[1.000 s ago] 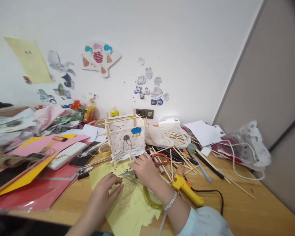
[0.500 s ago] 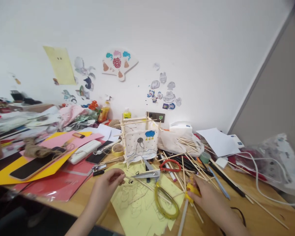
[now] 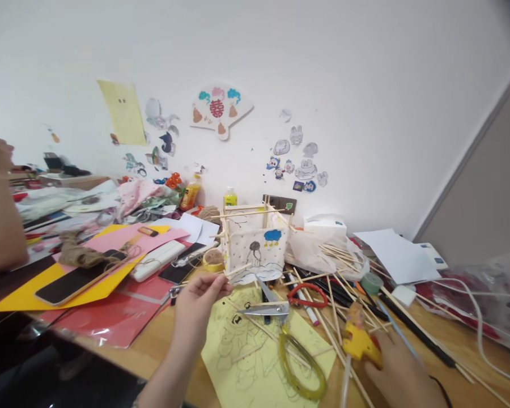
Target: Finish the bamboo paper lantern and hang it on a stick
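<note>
Glue gun [image 3: 360, 340], yellow, at near right of the tabletop [image 3: 199, 379]; right hand's [image 3: 402, 368] grip closed round its handle. Left hand [image 3: 204, 292], near centre: narrow pinch grip on a thin stick [image 3: 240, 270], tip toward a stick-framed box [image 3: 238, 249] farther back; contact unclear. Spread scissors [image 3: 274, 309] lie between hands, on yellow paper [image 3: 238, 354].

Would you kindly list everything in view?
Stick frame: one, white panels, centre
Short stick: one, pale, centre
Scissors: one, red, yellow, silver, centre
Drawing: one, yellow, under scissors
Glue gun: one, yellow, lower right
Loose sticks: many, pale, right
Phone-like slabs: two, black, left
Bottles: two, yellowish, back
Fan: one, white, wall
Cutouts: many, mixed, wall
Clutter: uncountable, mixed, around
Another person's arm: one, left
Left hand: one, pinching short stick
Right hand: one, on glue gun
</note>
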The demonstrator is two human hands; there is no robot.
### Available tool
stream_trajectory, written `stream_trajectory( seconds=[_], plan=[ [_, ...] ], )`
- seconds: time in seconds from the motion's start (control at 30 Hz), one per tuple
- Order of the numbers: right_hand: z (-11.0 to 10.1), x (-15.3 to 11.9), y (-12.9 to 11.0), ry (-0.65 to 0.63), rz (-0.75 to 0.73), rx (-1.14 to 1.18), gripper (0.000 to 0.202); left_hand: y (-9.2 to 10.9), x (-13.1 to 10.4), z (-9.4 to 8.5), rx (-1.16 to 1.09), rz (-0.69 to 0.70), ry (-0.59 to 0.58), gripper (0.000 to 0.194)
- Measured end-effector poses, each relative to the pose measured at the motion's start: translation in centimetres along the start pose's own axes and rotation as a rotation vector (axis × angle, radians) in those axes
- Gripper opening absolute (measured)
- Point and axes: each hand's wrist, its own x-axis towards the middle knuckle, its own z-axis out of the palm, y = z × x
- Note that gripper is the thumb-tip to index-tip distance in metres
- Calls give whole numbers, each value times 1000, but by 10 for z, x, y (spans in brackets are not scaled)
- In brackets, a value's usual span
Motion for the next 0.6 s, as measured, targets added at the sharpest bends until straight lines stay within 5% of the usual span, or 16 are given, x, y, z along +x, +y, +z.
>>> stream_trajectory(
  seconds=[0.13,0.27,0.47,0.6],
  plan=[
    [-17,8,5,192,-70,255,25,-10,-3,11,-94,96,12,29],
    [-45,14,-34,357,-110,556,30,-16,-11,20,10,198,-20,22],
    [-51,24,-114,111,-287,960,24,-36,-12,22,260,358,-90,15],
    [-30,25,-131,124,-314,1027,22,-47,-9,21,360,486,-97,12]
  ],
)
